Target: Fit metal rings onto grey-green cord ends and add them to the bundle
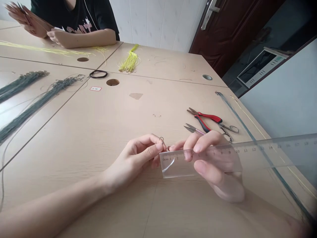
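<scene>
Tan tbl, dk-red door, L grip pinching metal loop, R grip holding ruler

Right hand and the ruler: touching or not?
Touching. The head view shows the right hand holding the clear ruler, one fingertip lapping over its marked edge near the low numbers.

The left forearm is slanting in from the lower left, and the left hand is pinching with thumb and index finger. The right hand is gripping just beside it, its fingers bending leftward above the right thumb, also pointing left.
</scene>
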The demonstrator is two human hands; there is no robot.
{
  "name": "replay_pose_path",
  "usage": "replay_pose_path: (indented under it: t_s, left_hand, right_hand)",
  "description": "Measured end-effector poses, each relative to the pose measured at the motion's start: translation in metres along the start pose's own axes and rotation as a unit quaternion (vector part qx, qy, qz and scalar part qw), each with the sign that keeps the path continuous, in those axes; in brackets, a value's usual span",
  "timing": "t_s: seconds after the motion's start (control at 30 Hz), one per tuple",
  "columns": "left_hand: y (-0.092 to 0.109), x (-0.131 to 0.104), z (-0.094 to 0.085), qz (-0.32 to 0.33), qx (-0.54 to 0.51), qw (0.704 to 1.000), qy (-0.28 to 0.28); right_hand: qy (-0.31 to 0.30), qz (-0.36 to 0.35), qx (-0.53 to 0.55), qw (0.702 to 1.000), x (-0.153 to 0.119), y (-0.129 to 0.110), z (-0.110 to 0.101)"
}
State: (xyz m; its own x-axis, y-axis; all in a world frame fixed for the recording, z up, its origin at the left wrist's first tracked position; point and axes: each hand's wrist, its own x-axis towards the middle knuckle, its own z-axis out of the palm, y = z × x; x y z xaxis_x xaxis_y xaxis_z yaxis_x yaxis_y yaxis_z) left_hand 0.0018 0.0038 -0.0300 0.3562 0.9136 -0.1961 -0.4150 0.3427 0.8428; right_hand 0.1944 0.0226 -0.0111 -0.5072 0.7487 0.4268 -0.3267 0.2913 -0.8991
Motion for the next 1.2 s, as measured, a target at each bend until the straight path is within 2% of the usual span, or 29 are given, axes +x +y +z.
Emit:
replay_pose_path:
  t_s: [0.1, 0.2, 0.33, 0.5, 0.6, 0.77, 0.87, 1.03, 1.2]
  left_hand:
    - [0.001, -0.001, 0.001, -0.047, -0.025, 0.997, -0.063]
    - [0.002, 0.0, 0.002, -0.063, -0.031, 0.991, -0.118]
    - [0.004, 0.001, 0.004, -0.066, -0.01, 0.99, -0.127]
    - [0.008, 0.0, 0.006, -0.101, 0.061, 0.985, -0.128]
    - [0.009, 0.0, 0.006, -0.102, 0.073, 0.982, -0.138]
    - [0.009, 0.0, 0.006, -0.08, 0.078, 0.981, -0.159]
    - [0.009, 0.0, 0.007, -0.074, 0.096, 0.979, -0.162]
    - [0.009, 0.001, 0.006, -0.074, 0.13, 0.972, -0.182]
    - [0.008, 0.001, 0.005, -0.072, 0.14, 0.974, -0.16]
  right_hand:
    - [0.004, 0.05, 0.049, 0.998, 0.001, -0.013, -0.003]
    - [0.024, 0.125, 0.108, 0.986, 0.001, -0.026, -0.009]
    - [0.008, 0.238, 0.092, 0.967, 0.002, -0.028, -0.012]
    - [-0.015, 0.326, 0.055, 0.944, 0.0, -0.016, 0.001]
    - [-0.017, 0.317, 0.013, 0.948, -0.003, -0.013, 0.008]
    - [0.023, 0.287, -0.063, 0.956, -0.004, -0.011, 0.009]
    - [-0.008, 0.302, -0.094, 0.948, -0.003, -0.011, 0.009]
    - [-0.03, 0.329, -0.083, 0.94, -0.004, -0.011, 0.01]
    - [-0.034, 0.316, -0.108, 0.942, -0.008, -0.011, 0.009]
